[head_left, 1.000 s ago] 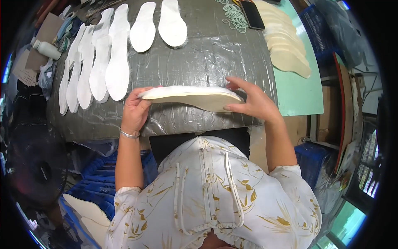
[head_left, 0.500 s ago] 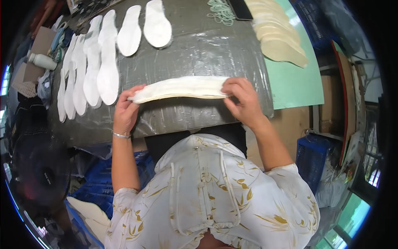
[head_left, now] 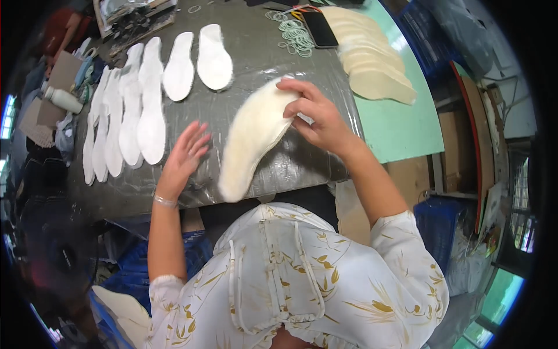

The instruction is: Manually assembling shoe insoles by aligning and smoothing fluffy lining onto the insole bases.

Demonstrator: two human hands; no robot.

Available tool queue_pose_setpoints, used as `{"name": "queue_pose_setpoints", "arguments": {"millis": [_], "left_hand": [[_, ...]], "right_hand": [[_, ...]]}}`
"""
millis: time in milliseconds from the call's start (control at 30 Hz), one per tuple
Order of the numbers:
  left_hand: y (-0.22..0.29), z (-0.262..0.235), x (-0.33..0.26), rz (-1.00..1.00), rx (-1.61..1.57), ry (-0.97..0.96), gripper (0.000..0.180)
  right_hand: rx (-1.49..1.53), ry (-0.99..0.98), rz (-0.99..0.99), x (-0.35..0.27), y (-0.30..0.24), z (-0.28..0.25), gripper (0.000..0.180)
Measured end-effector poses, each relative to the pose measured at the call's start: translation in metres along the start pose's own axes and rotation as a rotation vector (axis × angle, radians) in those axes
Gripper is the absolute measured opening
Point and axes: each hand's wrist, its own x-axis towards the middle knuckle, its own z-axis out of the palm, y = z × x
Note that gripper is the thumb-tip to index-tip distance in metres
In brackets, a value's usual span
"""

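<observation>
A fluffy cream-white insole [head_left: 251, 139] hangs tilted over the table's near part, its lower end toward me. My right hand [head_left: 317, 116] grips its upper right edge between thumb and fingers. To the left of it, my left hand [head_left: 185, 157] is off the insole, fingers stretched out and holding nothing. White insoles lie on the table at the left: a single one [head_left: 215, 58], another [head_left: 179, 67] beside it, and several overlapping ones [head_left: 152, 110] further left.
The dark table [head_left: 261, 64] is covered in clear plastic. Cream insoles [head_left: 381, 78] lie overlapped on a green sheet [head_left: 401, 128] at right. Rubber bands [head_left: 295, 38] and a phone [head_left: 321, 29] sit at the back. A white bottle [head_left: 63, 100] stands left; a blue crate [head_left: 433, 227] is at right.
My left hand has let go of the insole. The right hand has swung it from level to steeply tilted, with its fluffy face showing. The view has shifted slightly.
</observation>
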Motion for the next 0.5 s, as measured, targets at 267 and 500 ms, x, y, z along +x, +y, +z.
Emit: {"name": "queue_pose_setpoints", "arguments": {"millis": [267, 500], "left_hand": [[0.016, 0.054, 0.082, -0.12, -0.415, -0.057, 0.046], [-0.002, 0.068, 0.085, 0.158, -0.672, 0.279, 0.046]], "right_hand": [[0.181, 0.219, 0.054, 0.05, -0.031, 0.026, 0.033], [0.272, 0.231, 0.277, 0.021, -0.036, 0.056, 0.027]]}}
